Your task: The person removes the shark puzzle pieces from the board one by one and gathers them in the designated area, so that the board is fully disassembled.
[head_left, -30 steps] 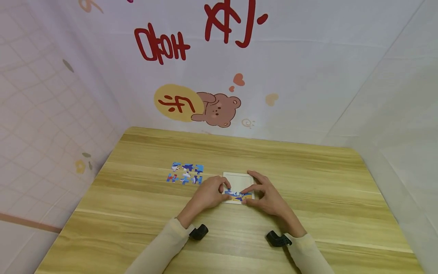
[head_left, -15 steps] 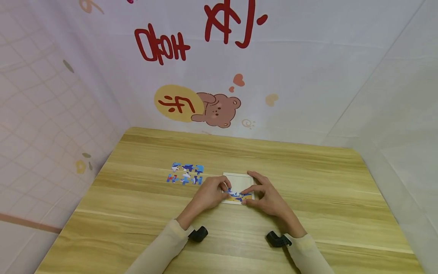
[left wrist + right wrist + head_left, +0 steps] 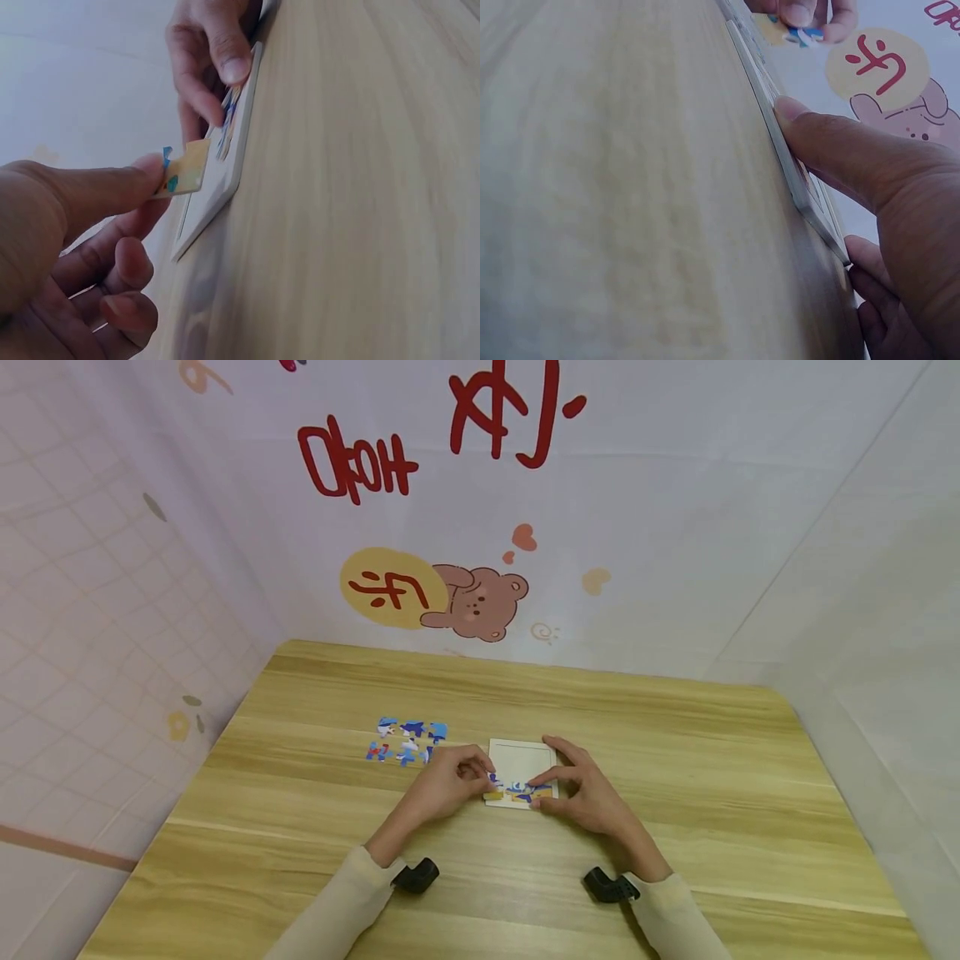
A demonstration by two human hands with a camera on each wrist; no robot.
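My left hand (image 3: 447, 787) pinches a jigsaw piece (image 3: 189, 168), yellow with blue and green bits, between thumb and index finger. The piece is tilted and raised over the left near corner of a white puzzle tray (image 3: 519, 757). At the tray's right side, my right hand (image 3: 588, 792) holds it, thumb at the near edge and fingers reaching to the far right corner. Its index finger touches the fitted pieces (image 3: 542, 792), blue and yellow, along the near side. Part of these is hidden under the fingers. Most of the tray's far part shows bare white.
Several loose blue jigsaw pieces (image 3: 408, 728) lie in two rows left of the tray, the left hand covering part of the nearer row. The wooden table (image 3: 675, 735) meets a white printed cloth wall (image 3: 660, 527) at the back.
My left hand has drawn back to the left, lifting the yellow-and-blue jigsaw piece from the tray's left near corner. The right hand stays in place on the tray.
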